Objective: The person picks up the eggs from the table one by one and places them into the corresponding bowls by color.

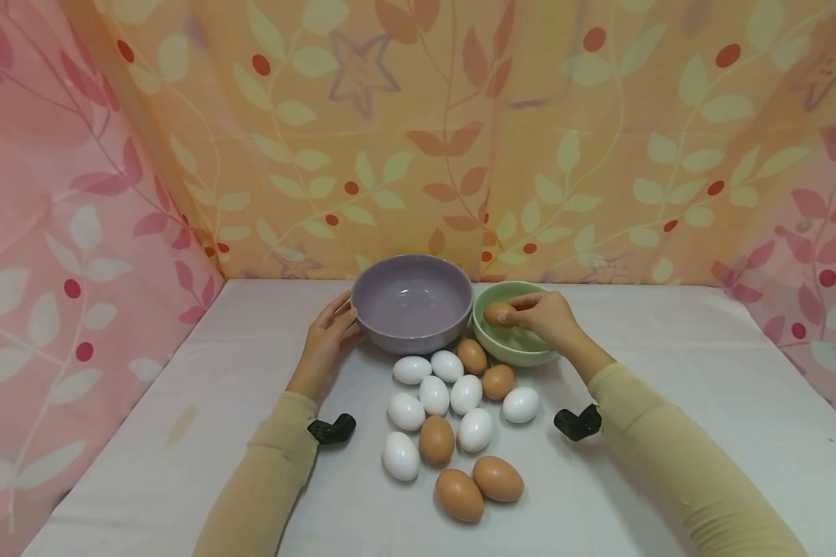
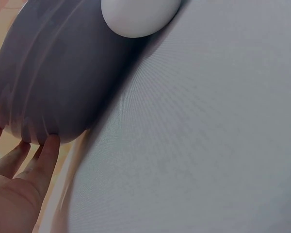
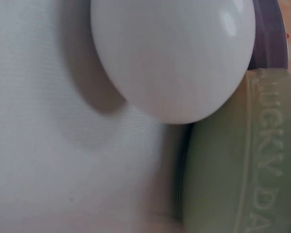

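A brown egg is pinched in my right hand, held inside the rim of the light green bowl. Raised letters run along that bowl's wall in the right wrist view. To its left stands a larger purple bowl, with no eggs visible in it. The fingertips of my left hand touch its left side; the left wrist view shows these fingers extended against the bowl's outer wall. The right hand itself is out of sight in the right wrist view.
Several white eggs and brown eggs lie loose on the white-covered table in front of the bowls. One white egg is nearest my right forearm. Patterned curtains hang behind the table and along both sides.
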`<state>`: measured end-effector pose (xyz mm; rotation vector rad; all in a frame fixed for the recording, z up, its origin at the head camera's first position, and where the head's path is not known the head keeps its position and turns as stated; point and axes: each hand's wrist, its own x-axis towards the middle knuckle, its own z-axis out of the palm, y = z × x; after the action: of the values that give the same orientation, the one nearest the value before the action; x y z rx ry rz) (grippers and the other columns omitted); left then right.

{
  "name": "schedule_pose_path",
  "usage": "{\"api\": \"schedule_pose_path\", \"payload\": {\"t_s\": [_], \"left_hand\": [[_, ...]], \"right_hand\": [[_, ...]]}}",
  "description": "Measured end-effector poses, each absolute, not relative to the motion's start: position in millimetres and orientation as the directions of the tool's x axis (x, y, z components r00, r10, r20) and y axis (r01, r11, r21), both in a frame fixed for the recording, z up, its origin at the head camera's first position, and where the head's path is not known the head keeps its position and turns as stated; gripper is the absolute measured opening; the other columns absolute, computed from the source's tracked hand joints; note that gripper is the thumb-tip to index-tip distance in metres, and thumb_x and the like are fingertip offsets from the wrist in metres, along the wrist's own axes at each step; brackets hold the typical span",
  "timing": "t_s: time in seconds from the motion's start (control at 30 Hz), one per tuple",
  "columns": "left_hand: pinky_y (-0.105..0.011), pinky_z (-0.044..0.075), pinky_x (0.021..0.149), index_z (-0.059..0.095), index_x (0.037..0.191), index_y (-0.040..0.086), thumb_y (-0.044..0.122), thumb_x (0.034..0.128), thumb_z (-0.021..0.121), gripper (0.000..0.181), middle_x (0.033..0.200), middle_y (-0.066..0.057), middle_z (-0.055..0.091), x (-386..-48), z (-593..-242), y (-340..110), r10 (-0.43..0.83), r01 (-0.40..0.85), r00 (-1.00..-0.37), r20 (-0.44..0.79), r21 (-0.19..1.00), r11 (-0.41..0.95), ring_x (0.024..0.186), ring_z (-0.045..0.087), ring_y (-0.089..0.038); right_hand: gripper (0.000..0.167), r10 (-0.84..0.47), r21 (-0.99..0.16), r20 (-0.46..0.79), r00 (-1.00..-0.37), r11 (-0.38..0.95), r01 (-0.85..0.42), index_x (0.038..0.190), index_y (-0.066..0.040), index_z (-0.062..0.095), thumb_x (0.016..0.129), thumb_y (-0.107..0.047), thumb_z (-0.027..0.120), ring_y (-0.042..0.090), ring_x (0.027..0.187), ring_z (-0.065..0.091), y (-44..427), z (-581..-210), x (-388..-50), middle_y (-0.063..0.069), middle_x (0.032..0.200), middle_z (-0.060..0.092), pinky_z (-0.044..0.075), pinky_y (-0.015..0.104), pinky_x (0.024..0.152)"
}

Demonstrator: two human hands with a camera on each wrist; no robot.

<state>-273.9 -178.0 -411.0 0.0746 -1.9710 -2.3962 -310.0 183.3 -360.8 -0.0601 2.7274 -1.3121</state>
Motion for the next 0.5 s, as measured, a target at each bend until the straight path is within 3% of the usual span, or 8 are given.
{"api": "schedule_pose_path", "payload": {"t_s": [0.5], "left_hand": [[-0.034,0.050,0.105,0.040,0.153,0.018,0.020,0.1021,0.057,0.054,0.156,-0.009,0.042,-275.7,-411.7,-177.5,-0.064,0.003,-0.998,-0.011,0.977,-0.214,0.107,0.064,-0.009]], "right_hand": [[0.052,-0.112,-0.725,-0.088,-0.990,0.689,-0.013,0.124,-0.002,0.068,0.085,-0.033,0.080,0.034,0.124,0.057,181.2,-362.6,-310.3,0.019,0.128,0.067,0.048,0.045,0.104]]}}
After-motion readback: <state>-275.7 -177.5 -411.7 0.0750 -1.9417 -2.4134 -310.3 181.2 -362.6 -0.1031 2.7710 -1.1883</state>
